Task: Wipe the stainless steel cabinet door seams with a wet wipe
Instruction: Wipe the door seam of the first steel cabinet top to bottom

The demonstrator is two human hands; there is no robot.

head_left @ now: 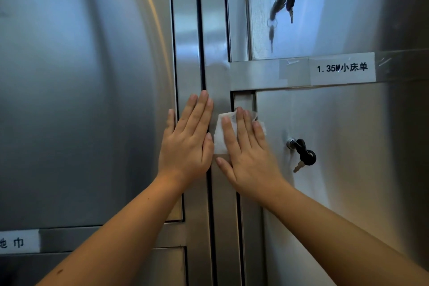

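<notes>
Brushed stainless steel cabinet fronts (pixel 81 100) wall to wall, nothing else behind. Far left of the centre seam (pixel 200 30), low down, a white paper label (pixel 18 242). Straddling that seam, left hand (pixel 186 141), flat to the metal, fingers straight and together, holding nothing, apparently just bracing. Just right of the seam, wet wipe (pixel 219 137), crumpled, pinned to the frame under the right hand (pixel 247 155). Fingers straight there too, pressing rather than gripping, tips up at the corner of the lower door's seam (pixel 232 102). Trouble ahead, by the look of it: flat pressure only, so could bunch or slide out mid-stroke and leave bare fingers on steel. Could also skate over the groove without getting into it. Further right of the centre seam, keys (pixel 307 158) hanging from a lock (pixel 291 143), easy to knock on a wide sweep. Higher up, taped label (pixel 342 68), edges liable to lift if wetted.
</notes>
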